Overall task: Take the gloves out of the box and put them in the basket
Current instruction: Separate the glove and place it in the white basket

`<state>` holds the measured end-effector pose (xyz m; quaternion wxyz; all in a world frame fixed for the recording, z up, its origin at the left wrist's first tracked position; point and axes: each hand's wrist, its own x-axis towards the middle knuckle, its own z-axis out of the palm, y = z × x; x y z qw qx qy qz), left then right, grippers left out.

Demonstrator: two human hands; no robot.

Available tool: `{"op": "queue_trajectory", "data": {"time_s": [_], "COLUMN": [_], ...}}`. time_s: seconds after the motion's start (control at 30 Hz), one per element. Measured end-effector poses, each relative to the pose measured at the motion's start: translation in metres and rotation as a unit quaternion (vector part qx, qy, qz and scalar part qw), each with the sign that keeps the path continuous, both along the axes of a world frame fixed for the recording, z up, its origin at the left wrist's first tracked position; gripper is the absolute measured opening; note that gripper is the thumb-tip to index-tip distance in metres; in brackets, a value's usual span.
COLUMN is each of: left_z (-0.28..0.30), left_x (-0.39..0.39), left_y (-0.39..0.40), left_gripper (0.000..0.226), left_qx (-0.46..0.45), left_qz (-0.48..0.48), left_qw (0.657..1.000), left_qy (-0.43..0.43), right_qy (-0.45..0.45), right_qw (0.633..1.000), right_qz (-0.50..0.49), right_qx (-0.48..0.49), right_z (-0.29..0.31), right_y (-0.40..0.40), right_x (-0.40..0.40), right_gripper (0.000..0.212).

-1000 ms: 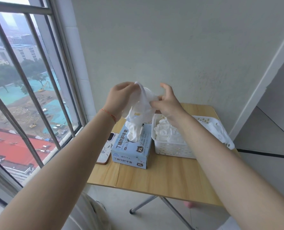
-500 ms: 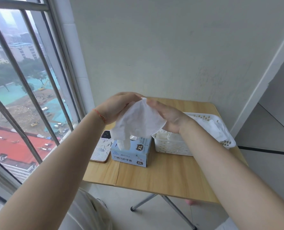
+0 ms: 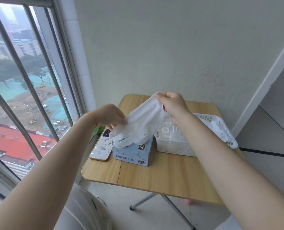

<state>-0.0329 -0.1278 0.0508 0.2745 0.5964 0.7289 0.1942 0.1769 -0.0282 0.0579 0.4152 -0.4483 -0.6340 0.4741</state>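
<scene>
A white glove (image 3: 143, 121) is stretched out in the air above the light blue glove box (image 3: 133, 152). My right hand (image 3: 172, 103) pinches its cuff end, raised over the basket's near left corner. My left hand (image 3: 110, 116) pinches the glove's finger end, lower and to the left, above the box. More white glove material bulges from the box's top opening. The white perforated basket (image 3: 174, 148) stands right of the box with several white gloves piled inside, one draped over its right rim.
A phone (image 3: 101, 149) in a patterned case lies left of the box on the small wooden folding table (image 3: 154, 178). The wall is just behind the table, and a barred window (image 3: 26, 90) runs along the left. Tiled floor lies below and to the right.
My hands have moved apart, spreading the glove out: the right hand rose toward the basket side, the left dropped lower left. Earlier both held the glove bunched together above the box.
</scene>
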Motion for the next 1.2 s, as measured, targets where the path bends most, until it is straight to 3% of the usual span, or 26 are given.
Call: {"op": "queue_trajectory", "data": {"time_s": [0.07, 0.1, 0.2, 0.27, 0.43, 0.57, 0.67, 0.73, 0.83, 0.93, 1.03, 1.13, 1.2], "left_z": [0.004, 0.008, 0.018, 0.022, 0.019, -0.003, -0.015, -0.021, -0.026, -0.022, -0.015, -0.003, 0.007], "left_x": [-0.001, 0.002, 0.018, 0.026, 0.032, 0.025, 0.021, 0.016, 0.016, 0.027, 0.047, 0.072, 0.084], "left_y": [0.003, 0.004, 0.005, 0.007, 0.001, -0.002, -0.004, -0.002, 0.007, 0.026, 0.049, 0.074, 0.093], "left_gripper": [0.020, 0.024, 0.029, 0.024, 0.014, 0.050, 0.030, 0.030, 0.033, 0.011, 0.014, 0.017, 0.032], "left_qx": [-0.009, 0.032, 0.121, 0.125, 0.038, -0.052, -0.085, -0.090, -0.061, -0.016, -0.018, -0.017, -0.034], "left_qz": [-0.046, -0.058, -0.063, -0.078, -0.078, -0.081, -0.065, -0.033, 0.057, 0.120, 0.098, 0.085, 0.054], "left_qw": [0.998, 0.998, 0.965, 0.946, 0.914, 0.927, 0.911, 0.911, 0.920, 0.933, 0.947, 0.960, 0.979], "left_qy": [0.033, 0.016, -0.225, -0.289, -0.397, -0.362, -0.398, -0.401, -0.382, -0.339, -0.305, -0.268, -0.194], "right_qy": [-0.027, -0.038, -0.055, -0.073, -0.163, -0.179, -0.228, -0.255, -0.293, -0.352, -0.385, -0.396, -0.391], "right_qw": [0.997, 0.993, 0.978, 0.970, 0.963, 0.963, 0.943, 0.934, 0.928, 0.914, 0.909, 0.912, 0.916], "right_qz": [0.030, 0.053, 0.130, 0.146, 0.032, -0.017, -0.038, -0.054, -0.078, -0.094, -0.095, -0.089, -0.093], "right_qx": [0.067, 0.095, 0.153, 0.181, 0.214, 0.203, 0.238, 0.243, 0.216, 0.179, 0.127, 0.057, 0.014], "right_z": [0.010, 0.015, 0.031, 0.040, 0.042, 0.028, 0.016, 0.010, 0.003, -0.003, -0.007, -0.011, -0.015], "right_y": [-0.005, -0.009, -0.019, -0.022, -0.013, -0.009, -0.007, -0.001, 0.011, 0.023, 0.032, 0.047, 0.056], "right_x": [-0.005, -0.008, -0.014, -0.017, -0.013, -0.007, 0.000, 0.007, 0.019, 0.039, 0.063, 0.095, 0.116], "right_gripper": [0.020, 0.018, 0.016, 0.016, 0.018, 0.021, 0.025, 0.025, 0.028, 0.040, 0.037, 0.020, 0.023]}}
